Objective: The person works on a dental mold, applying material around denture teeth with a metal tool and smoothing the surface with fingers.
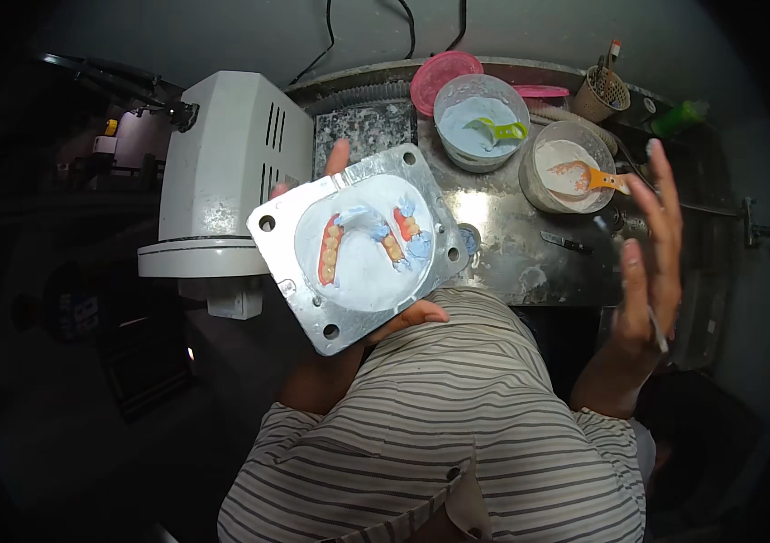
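Observation:
My left hand [414,317] supports a metal dental flask half [308,312] from below, thumb at its near edge and fingertips showing past the far edge. White plaster [358,282] fills the flask's round well. Set in it are tooth-coloured rows on reddish wax [330,249], with bluish plaster around parts of them. My right hand [652,281] is raised to the right, apart from the flask, its upper fingers stretched out. A thin metal hand tool [661,341] passes through its grip; both ends stick out, and its exact kind cannot be made out.
Behind the flask stand a tub of bluish powder [466,122] with a green scoop [502,131] and a tub of pale powder [552,149] with an orange scoop [597,179]. A small knife [566,241] lies on the metal bench. A white machine [222,163] stands left.

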